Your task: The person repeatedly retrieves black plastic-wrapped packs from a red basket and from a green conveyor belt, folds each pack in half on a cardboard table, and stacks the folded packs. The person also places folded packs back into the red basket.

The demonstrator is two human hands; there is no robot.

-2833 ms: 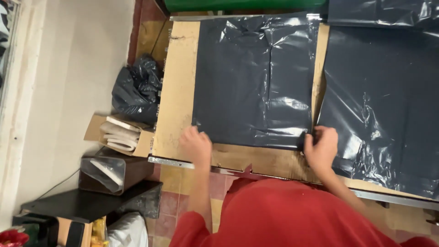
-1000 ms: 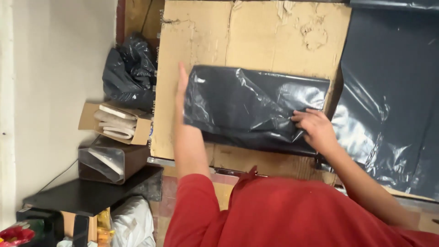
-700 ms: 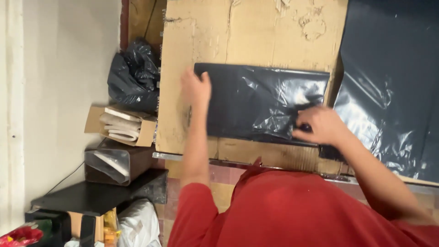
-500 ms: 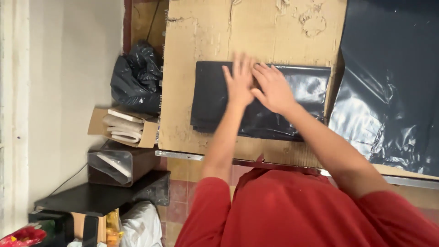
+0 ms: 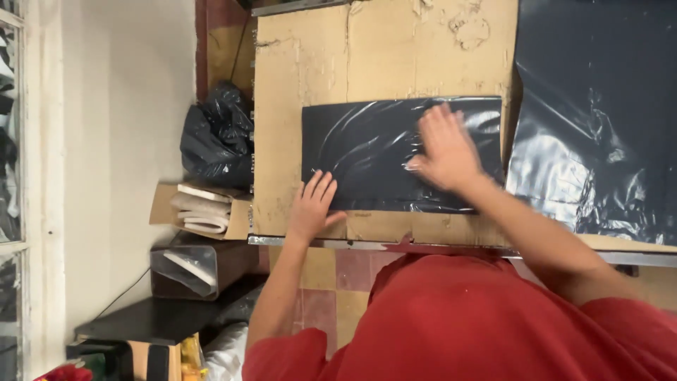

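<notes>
A person in a red top presses a folded black plastic bag (image 5: 384, 152) flat on a cardboard-covered bench (image 5: 296, 106). The left hand (image 5: 312, 206) lies open at the bag's near left corner, fingers spread, fingertips on the plastic and palm on the cardboard, gripping nothing. The right hand (image 5: 443, 149) rests open and flat on the bag's right half, slightly blurred, holding nothing. The bag lies as a neat rectangle near the bench's front edge, its long sides parallel to that edge. Just right of it, a larger sheet of black plastic (image 5: 599, 127) covers the rest of the bench. Left of the bench, on the floor, a knotted black sack (image 5: 215, 137) stands above an open cardboard box (image 5: 201, 210) holding pale folded material, with a clear container (image 5: 187, 261) just below it.
</notes>
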